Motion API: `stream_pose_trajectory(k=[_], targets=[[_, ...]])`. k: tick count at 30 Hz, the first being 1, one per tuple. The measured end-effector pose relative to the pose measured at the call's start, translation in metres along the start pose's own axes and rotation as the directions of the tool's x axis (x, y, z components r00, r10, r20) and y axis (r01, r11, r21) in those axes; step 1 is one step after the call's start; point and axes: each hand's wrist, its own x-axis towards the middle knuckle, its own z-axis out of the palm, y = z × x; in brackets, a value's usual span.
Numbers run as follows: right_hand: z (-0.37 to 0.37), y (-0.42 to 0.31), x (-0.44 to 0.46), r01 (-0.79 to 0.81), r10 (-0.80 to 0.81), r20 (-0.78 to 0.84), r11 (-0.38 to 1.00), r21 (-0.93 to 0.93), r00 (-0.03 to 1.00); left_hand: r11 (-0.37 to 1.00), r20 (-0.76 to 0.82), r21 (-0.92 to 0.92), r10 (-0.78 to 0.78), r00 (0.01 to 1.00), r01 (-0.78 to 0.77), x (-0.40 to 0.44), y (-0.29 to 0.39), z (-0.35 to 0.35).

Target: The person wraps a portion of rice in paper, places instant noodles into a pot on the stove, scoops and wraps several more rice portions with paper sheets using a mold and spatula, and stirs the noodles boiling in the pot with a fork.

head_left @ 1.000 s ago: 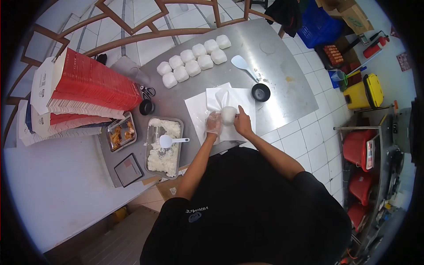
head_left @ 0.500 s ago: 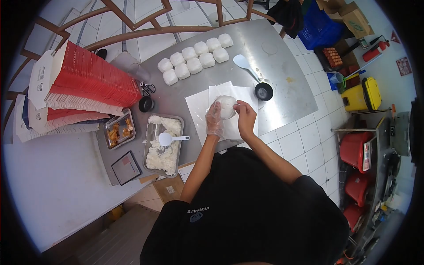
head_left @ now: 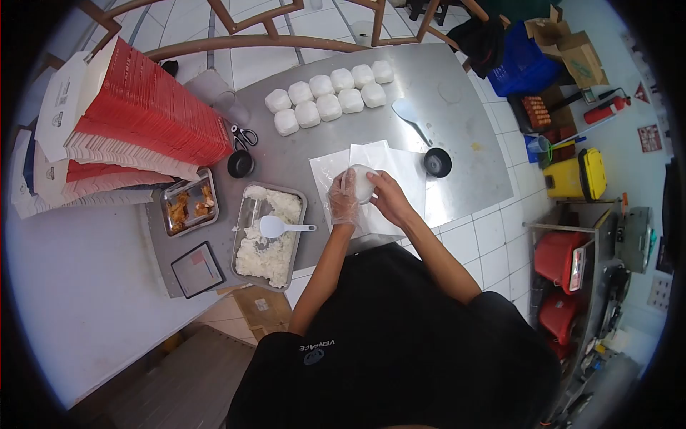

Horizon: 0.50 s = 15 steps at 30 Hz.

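Note:
A white wrapped rice ball (head_left: 364, 184) is held between my two hands above some sheets of white paper (head_left: 400, 161). My left hand (head_left: 344, 200), in a clear plastic glove, curls around its left side. On the right side, the bare fingers of my right hand (head_left: 388, 194) press against the wrapping. A metal tray of cooked rice (head_left: 264, 261) lies to the left, with a white rice paddle (head_left: 275, 227) resting in it. Beyond my hands, several finished wrapped rice balls (head_left: 329, 107) sit in two rows.
Right of the paper are a small black bowl (head_left: 437, 162) and a pale blue paddle (head_left: 409, 116). On the left stand a tall stack of red printed cartons (head_left: 143, 107), scissors (head_left: 243, 136), a black cup (head_left: 241, 164), a tray of browned food (head_left: 189, 207) and a digital scale (head_left: 198, 269).
My right hand has gone from pinching at the ball's right edge to closing its fingers against its side. The ball is turned in my hands. The camera view has shifted slightly.

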Motion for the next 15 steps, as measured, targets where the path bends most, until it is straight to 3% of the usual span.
stream_pose_trajectory(k=[1,3,5,6,9,10,11,12,13,14,15], targets=[[0.001,0.0,-0.001,0.004,-0.003,0.008,0.993,-0.119,1.0,0.999,-0.044,0.011,0.039,0.998,-0.039,0.006,-0.001,0.003],[-0.003,-0.004,0.008,-0.021,0.022,0.0,0.989,-0.149,1.0,0.997,-0.103,0.021,0.071,0.992,-0.069,0.009,-0.006,0.008],[-0.008,-0.02,0.03,-0.024,0.027,0.013,0.985,-0.173,1.0,0.971,-0.136,0.095,0.229,0.964,-0.218,0.022,-0.006,0.018],[-0.018,-0.033,0.044,-0.061,0.057,-0.024,0.971,-0.233,0.998,0.983,-0.088,0.122,0.145,0.985,-0.134,0.021,0.007,0.019],[-0.059,-0.08,0.109,-0.073,0.037,-0.108,0.935,-0.347,0.993,0.964,-0.084,0.132,0.242,0.967,-0.23,0.044,-0.052,0.01],[-0.103,-0.088,0.16,0.03,-0.07,-0.055,0.841,-0.541,0.996,0.956,-0.085,0.156,0.265,0.961,-0.249,0.04,-0.058,0.006],[-0.097,-0.117,0.178,0.075,-0.177,-0.095,0.763,-0.642,0.98,0.946,-0.085,0.181,0.287,0.954,-0.269,0.036,-0.064,0.002],[-0.109,-0.125,0.22,0.083,-0.358,-0.267,0.721,-0.688,0.895,0.974,-0.131,0.162,0.179,0.975,-0.158,0.027,-0.072,-0.004],[-0.123,-0.139,0.26,0.152,-0.5,-0.222,0.602,-0.784,0.837,0.99,-0.176,0.133,0.074,0.982,-0.051,0.021,-0.077,-0.004],[-0.13,-0.154,0.291,0.17,-0.55,-0.179,0.524,-0.835,0.815,0.988,-0.205,0.148,0.069,0.976,-0.039,0.013,-0.079,-0.004],[-0.136,-0.161,0.309,0.177,-0.59,-0.137,0.442,-0.879,0.796,0.993,-0.291,0.074,-0.063,0.955,0.088,-0.003,-0.081,-0.004]])
